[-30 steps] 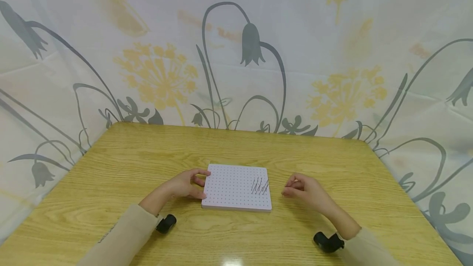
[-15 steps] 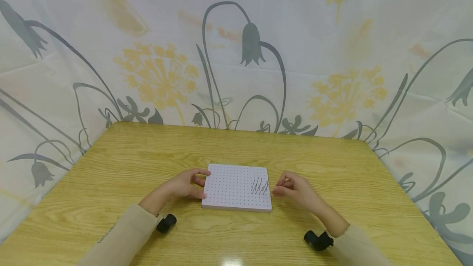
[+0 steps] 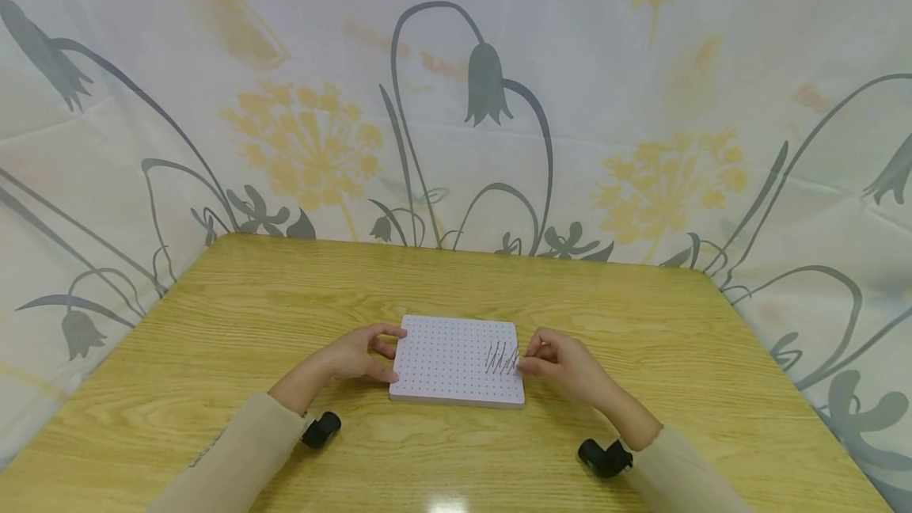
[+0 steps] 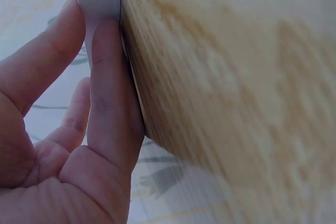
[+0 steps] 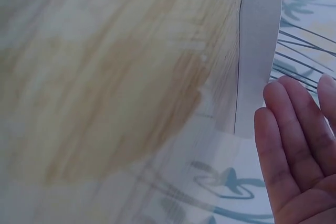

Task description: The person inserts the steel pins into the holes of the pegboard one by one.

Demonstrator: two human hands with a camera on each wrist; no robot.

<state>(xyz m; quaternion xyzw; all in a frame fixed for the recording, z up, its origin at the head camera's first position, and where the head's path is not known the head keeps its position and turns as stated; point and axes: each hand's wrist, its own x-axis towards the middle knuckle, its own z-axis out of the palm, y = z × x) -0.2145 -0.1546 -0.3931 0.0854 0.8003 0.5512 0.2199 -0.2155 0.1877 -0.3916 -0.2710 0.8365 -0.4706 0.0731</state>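
Note:
A white board with a grid of small holes (image 3: pixel 449 359) lies on the table. Several thin dark sticks (image 3: pixel 500 358) stand up from its right part, seen side-on in the right wrist view as dark lines (image 5: pixel 304 43). My left hand (image 3: pixel 356 355) rests at the board's left edge, index finger by the far corner and thumb nearer. In the left wrist view its fingers (image 4: pixel 107 77) lie along the board's side. My right hand (image 3: pixel 563 362) is at the right edge, thumb and index pinched together beside the outermost thin stick; the pinch itself is hidden in the right wrist view.
The wood-grain table (image 3: pixel 285 291) extends around the board on all sides. Behind it hangs a cloth (image 3: pixel 570 101) printed with flowers. Black wrist cameras (image 3: pixel 321 430) sit under both beige sleeves.
My right hand has moved left from beside the board to its right edge, next to the sticks. The left hand and the board have stayed in place.

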